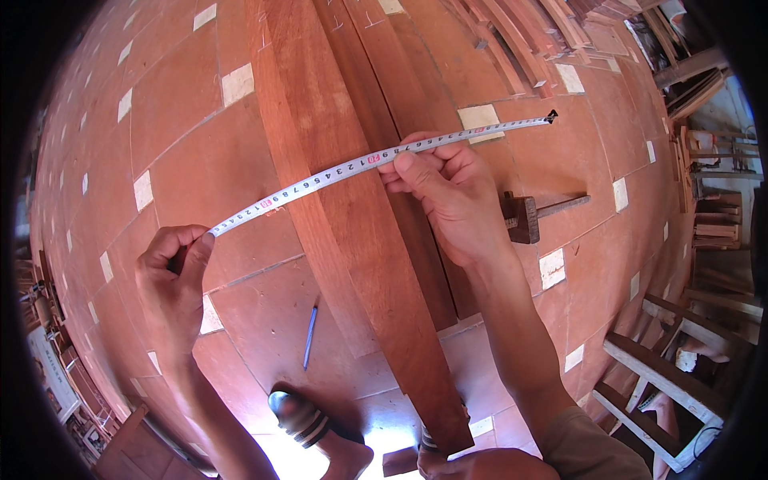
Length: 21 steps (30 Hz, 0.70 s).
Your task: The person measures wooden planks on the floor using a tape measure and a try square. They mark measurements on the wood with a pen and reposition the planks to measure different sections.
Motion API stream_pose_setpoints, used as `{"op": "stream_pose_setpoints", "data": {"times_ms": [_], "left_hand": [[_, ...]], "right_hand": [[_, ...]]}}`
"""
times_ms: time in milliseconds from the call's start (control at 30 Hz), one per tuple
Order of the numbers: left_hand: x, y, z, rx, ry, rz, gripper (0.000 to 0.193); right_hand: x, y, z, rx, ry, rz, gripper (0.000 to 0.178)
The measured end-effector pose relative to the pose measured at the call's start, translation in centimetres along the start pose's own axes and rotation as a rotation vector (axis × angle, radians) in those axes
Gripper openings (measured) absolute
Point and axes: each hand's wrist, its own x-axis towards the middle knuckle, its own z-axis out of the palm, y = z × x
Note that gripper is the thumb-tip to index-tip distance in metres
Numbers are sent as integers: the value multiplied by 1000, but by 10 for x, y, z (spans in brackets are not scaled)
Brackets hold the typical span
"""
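Observation:
A white measuring tape (320, 181) stretches across a long reddish wooden beam (320, 120), its free hooked end sticking out to the right. My left hand (174, 268) pinches the tape left of the beam; the palm hides what else it may hold. Over the beam's right side, my right hand (448, 184) grips the tape between thumb and fingers. Beside the beam on its right lies another long board (448, 280) with a dark gap along it. Chalk-like marks show near the far ends of the wood.
A blue pen (310, 338) lies on the tiled floor (200, 176) left of the beam. A wooden marking gauge-like tool (524, 220) rests right of my right wrist. Stacked timber strips (512, 40) lie far right, a wooden stool-like frame (672, 384) near right. My sandalled foot (300, 416) is below.

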Motion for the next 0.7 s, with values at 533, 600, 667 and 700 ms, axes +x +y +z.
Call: {"op": "stream_pose_setpoints", "data": {"times_ms": [533,600,667,700], "left_hand": [[1,-1,1,-8,2,15,9],[2,-1,1,-4,-2,11,9],[2,-2,0,-8,-6,2,9],[3,-3,0,-13,-4,2,9]], "right_hand": [[1,1,-2,-22,-10,9,19],[1,0,-1,-21,-12,11,19],[1,0,-1,-22,-7,17,19],[1,0,0,-23,-5,19,19]]}}
